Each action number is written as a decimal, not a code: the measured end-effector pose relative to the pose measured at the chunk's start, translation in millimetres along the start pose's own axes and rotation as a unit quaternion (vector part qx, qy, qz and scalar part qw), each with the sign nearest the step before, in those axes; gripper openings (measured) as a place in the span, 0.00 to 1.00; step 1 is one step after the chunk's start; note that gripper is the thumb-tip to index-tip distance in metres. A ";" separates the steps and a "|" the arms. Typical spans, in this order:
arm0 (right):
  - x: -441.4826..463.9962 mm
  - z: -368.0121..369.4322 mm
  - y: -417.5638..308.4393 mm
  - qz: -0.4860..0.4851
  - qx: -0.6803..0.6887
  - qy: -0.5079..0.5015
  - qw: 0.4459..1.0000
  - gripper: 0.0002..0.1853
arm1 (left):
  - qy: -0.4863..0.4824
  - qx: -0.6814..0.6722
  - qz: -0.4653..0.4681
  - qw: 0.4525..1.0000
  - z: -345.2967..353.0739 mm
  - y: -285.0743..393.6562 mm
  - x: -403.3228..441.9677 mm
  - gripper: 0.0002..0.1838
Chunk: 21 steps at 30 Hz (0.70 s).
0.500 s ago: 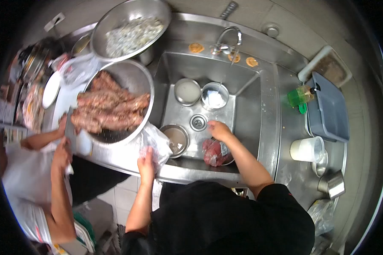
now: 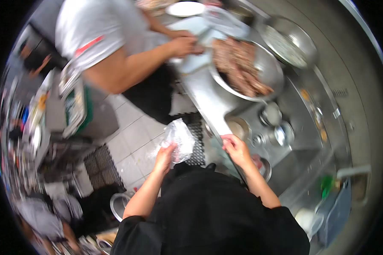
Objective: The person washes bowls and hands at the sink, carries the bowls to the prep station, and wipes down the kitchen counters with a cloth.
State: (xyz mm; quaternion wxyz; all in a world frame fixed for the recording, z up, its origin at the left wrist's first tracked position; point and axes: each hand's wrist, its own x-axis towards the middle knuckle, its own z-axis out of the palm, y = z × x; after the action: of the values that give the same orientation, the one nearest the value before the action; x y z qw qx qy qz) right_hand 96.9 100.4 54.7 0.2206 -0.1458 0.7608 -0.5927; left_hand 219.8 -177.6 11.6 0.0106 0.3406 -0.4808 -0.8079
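A crumpled clear plastic bag (image 2: 181,139) hangs from my left hand (image 2: 166,156), its fingers closed on one edge, above the tiled floor. My right hand (image 2: 237,151) is over the front edge of the sink (image 2: 295,168), fingers loosely bent and apart, with nothing visible in it. Beyond it in the sink are a bowl of cloudy liquid (image 2: 238,127) and two small metal bowls. Red meat (image 2: 257,161) in the sink is partly hidden behind my right forearm.
A co-worker in a white shirt (image 2: 110,36) stands left of the counter, hands at a cutting board (image 2: 195,57). A large bowl (image 2: 273,78) of cooked meat (image 2: 236,63) sits beside the sink. Black mats (image 2: 98,165) lie on the floor; another person bends at lower left.
My view has turned left toward the floor and co-worker. My left hand has carried the plastic bag off the counter; my right hand has drawn back from the basin to the sink's front edge.
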 end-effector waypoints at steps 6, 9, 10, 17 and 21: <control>66.5 142.6 -64.2 -0.027 -0.173 -0.222 0.959 0.13 | 0.153 -0.132 0.071 0.977 -159.1 -4.3 3.0 0.18; 104.9 244.9 -91.4 -0.020 -0.194 -0.302 0.933 0.13 | 0.206 -0.176 0.094 0.958 -251.8 -6.9 14.8 0.18; 116.4 278.8 -99.4 -0.019 -0.209 -0.316 0.925 0.13 | 0.218 -0.185 0.100 0.953 -280.7 -3.3 18.1 0.18; 192.1 466.3 -108.7 -0.080 -0.249 -0.383 0.886 0.14 | 0.277 -0.207 0.112 0.931 -441.9 65.1 25.9 0.17; 222.6 527.2 -128.2 -0.054 -0.271 -0.404 0.872 0.14 | 0.341 -0.140 0.183 0.911 -522.3 131.2 43.1 0.18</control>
State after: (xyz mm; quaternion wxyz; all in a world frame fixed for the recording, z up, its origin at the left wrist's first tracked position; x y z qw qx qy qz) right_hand 168.4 -481.4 36.8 0.4283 -0.4677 0.7269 -0.2637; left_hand 438.7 -665.0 -68.4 0.3690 0.4966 -0.3837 -0.6856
